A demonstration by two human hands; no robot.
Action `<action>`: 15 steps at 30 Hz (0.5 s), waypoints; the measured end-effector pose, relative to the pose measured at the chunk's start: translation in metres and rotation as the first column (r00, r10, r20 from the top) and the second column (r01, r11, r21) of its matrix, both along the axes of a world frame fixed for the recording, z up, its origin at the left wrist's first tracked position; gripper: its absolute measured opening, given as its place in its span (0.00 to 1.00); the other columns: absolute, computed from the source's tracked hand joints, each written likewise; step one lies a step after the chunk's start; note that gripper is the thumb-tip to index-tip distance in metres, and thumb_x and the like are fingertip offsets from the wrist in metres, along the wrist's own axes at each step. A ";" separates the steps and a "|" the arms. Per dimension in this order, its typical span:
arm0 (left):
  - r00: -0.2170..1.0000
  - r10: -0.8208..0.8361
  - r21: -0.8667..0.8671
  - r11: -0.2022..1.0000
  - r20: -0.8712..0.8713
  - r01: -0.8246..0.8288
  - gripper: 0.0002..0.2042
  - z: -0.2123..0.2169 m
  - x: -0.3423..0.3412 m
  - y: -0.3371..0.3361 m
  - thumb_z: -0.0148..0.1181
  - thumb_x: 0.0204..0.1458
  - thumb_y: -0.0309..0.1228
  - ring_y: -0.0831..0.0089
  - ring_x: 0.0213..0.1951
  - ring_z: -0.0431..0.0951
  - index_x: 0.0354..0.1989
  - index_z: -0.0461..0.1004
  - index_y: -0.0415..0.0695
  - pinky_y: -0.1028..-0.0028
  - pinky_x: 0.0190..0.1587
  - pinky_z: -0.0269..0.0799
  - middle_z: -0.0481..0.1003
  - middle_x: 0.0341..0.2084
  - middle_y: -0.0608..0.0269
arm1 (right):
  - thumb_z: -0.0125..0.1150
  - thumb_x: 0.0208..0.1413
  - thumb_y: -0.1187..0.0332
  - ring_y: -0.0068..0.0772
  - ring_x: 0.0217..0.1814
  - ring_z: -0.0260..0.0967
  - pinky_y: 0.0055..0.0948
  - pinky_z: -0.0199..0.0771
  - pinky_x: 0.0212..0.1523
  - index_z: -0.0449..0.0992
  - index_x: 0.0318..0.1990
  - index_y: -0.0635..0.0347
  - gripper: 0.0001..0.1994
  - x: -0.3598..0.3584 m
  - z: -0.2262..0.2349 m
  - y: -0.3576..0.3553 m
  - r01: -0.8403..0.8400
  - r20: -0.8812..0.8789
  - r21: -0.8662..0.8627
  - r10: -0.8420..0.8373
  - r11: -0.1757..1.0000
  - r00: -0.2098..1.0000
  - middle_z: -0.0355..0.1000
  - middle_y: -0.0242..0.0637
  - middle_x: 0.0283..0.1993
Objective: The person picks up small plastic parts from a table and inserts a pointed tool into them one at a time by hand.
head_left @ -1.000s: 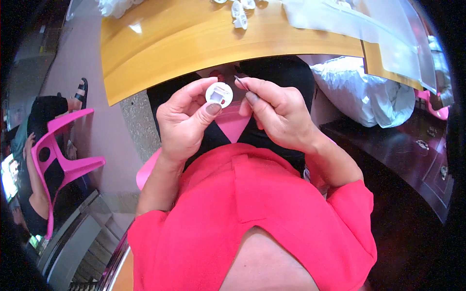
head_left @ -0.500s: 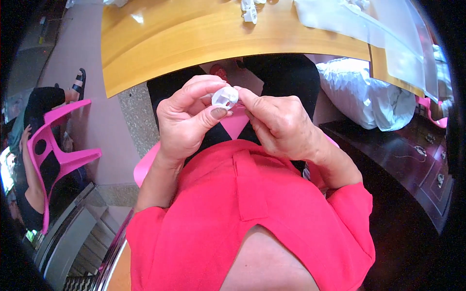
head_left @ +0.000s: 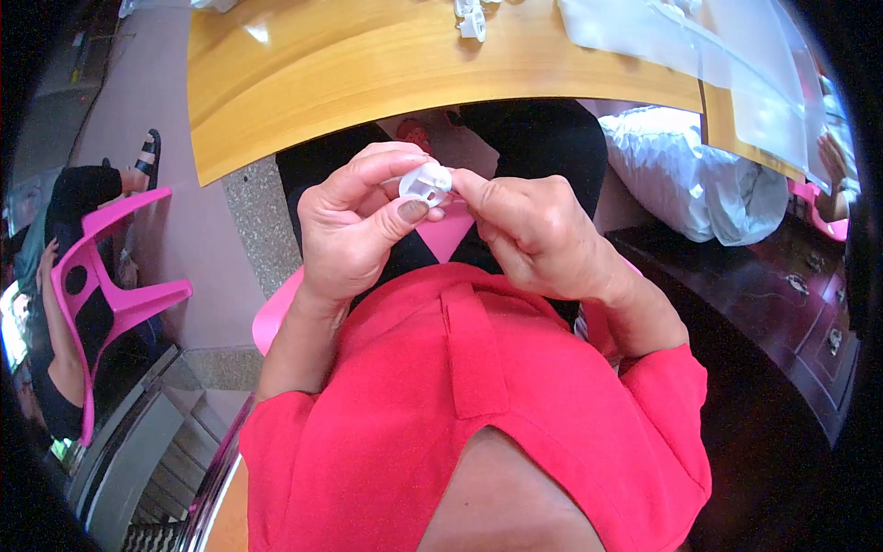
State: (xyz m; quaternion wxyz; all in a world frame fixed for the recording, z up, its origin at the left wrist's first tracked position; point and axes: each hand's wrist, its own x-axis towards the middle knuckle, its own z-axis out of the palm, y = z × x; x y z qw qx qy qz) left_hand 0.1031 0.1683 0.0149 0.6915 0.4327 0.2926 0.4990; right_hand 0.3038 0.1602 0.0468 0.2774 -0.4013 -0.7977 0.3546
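In my left hand a small round white plastic part is pinched between the thumb and the fingers, its hollow inner face turned up. A little white piece shows at its right rim. My right hand is closed, the index fingertip touching that side of the part; the other fingers curl under, and what they hold, if anything, is hidden. Both hands are raised over my lap, just short of the table edge.
Ahead stands a yellow wooden table with white plastic parts and translucent plastic sheeting. Below it at the right lies a full white bag. A person's hand shows at the far right; a pink chair with someone on it is at the left.
The little white piece at the part's rim now shows more plainly. My right hand has shifted slightly, its thumb tucked lower. At the far right a person's hand has come into view.
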 end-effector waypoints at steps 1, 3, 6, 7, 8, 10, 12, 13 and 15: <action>1.000 0.002 0.005 1.000 0.000 -0.002 0.16 0.000 0.000 -0.001 0.61 0.46 0.17 0.68 0.40 0.75 0.46 0.72 0.34 0.72 0.42 0.78 0.71 0.41 0.53 | 0.55 0.47 0.77 0.49 0.28 0.72 0.40 0.72 0.25 0.67 0.50 0.61 0.19 0.000 0.000 0.001 -0.004 -0.061 -0.039 0.001 0.999 0.998 0.72 0.47 0.25; 1.000 0.006 0.009 1.000 0.001 -0.006 0.16 -0.001 0.001 -0.002 0.61 0.47 0.16 0.68 0.40 0.75 0.46 0.72 0.33 0.71 0.42 0.78 0.70 0.41 0.53 | 0.54 0.47 0.78 0.50 0.29 0.73 0.40 0.73 0.27 0.68 0.49 0.60 0.18 0.000 -0.001 0.000 -0.010 -0.121 -0.077 0.000 0.997 0.993 0.72 0.48 0.27; 0.999 0.022 -0.009 1.000 0.038 -0.022 0.16 -0.003 0.004 -0.004 0.60 0.47 0.16 0.67 0.40 0.75 0.47 0.71 0.33 0.71 0.42 0.78 0.70 0.41 0.53 | 0.49 0.46 0.85 0.31 0.21 0.68 0.25 0.68 0.23 0.69 0.54 0.66 0.24 -0.002 -0.003 -0.001 0.016 -0.175 -0.155 -0.043 0.988 0.984 0.67 0.41 0.21; 0.998 0.033 -0.020 0.999 0.052 -0.032 0.16 -0.005 0.004 -0.005 0.59 0.48 0.16 0.67 0.40 0.76 0.47 0.71 0.33 0.71 0.42 0.78 0.71 0.41 0.52 | 0.48 0.47 0.85 0.29 0.21 0.68 0.24 0.68 0.23 0.69 0.53 0.66 0.22 -0.003 -0.002 0.000 0.019 -0.183 -0.221 -0.060 0.975 0.981 0.67 0.42 0.21; 0.997 0.043 -0.032 0.999 0.065 -0.041 0.15 -0.006 0.005 -0.005 0.58 0.49 0.17 0.67 0.40 0.76 0.47 0.71 0.33 0.71 0.43 0.77 0.71 0.41 0.51 | 0.48 0.49 0.84 0.27 0.21 0.67 0.24 0.68 0.24 0.70 0.53 0.66 0.21 -0.003 -0.001 0.001 0.022 -0.190 -0.289 -0.080 0.957 0.979 0.68 0.42 0.21; 0.994 0.031 -0.160 0.987 0.101 -0.015 0.14 -0.009 0.002 -0.006 0.57 0.51 0.18 0.68 0.39 0.76 0.48 0.70 0.33 0.71 0.43 0.77 0.72 0.42 0.50 | 0.47 0.50 0.84 0.27 0.21 0.68 0.24 0.68 0.24 0.70 0.53 0.65 0.21 -0.003 -0.003 0.001 0.032 -0.175 -0.371 -0.104 0.928 0.979 0.68 0.42 0.22; 0.990 0.028 -0.283 0.959 0.141 0.013 0.14 -0.008 0.001 -0.007 0.56 0.52 0.20 0.68 0.39 0.77 0.48 0.70 0.32 0.71 0.43 0.77 0.73 0.42 0.50 | 0.47 0.50 0.83 0.27 0.21 0.68 0.24 0.69 0.24 0.70 0.53 0.65 0.20 -0.004 -0.004 -0.001 0.040 -0.157 -0.449 -0.123 0.893 0.980 0.68 0.43 0.22; 0.987 0.045 -0.352 0.936 0.156 0.013 0.14 -0.005 0.001 -0.004 0.55 0.54 0.21 0.68 0.38 0.77 0.48 0.69 0.32 0.71 0.43 0.77 0.74 0.41 0.50 | 0.48 0.50 0.83 0.30 0.22 0.69 0.26 0.69 0.24 0.69 0.53 0.66 0.20 -0.006 -0.004 -0.002 0.080 -0.110 -0.365 -0.128 0.928 0.986 0.69 0.44 0.23; 0.983 0.086 -0.431 0.902 0.162 -0.008 0.13 0.000 0.003 -0.001 0.54 0.55 0.21 0.67 0.36 0.78 0.49 0.69 0.32 0.70 0.43 0.77 0.75 0.39 0.50 | 0.49 0.49 0.83 0.33 0.22 0.70 0.27 0.70 0.25 0.69 0.53 0.66 0.21 -0.007 -0.005 -0.005 0.114 -0.060 -0.277 -0.136 0.954 0.989 0.69 0.45 0.23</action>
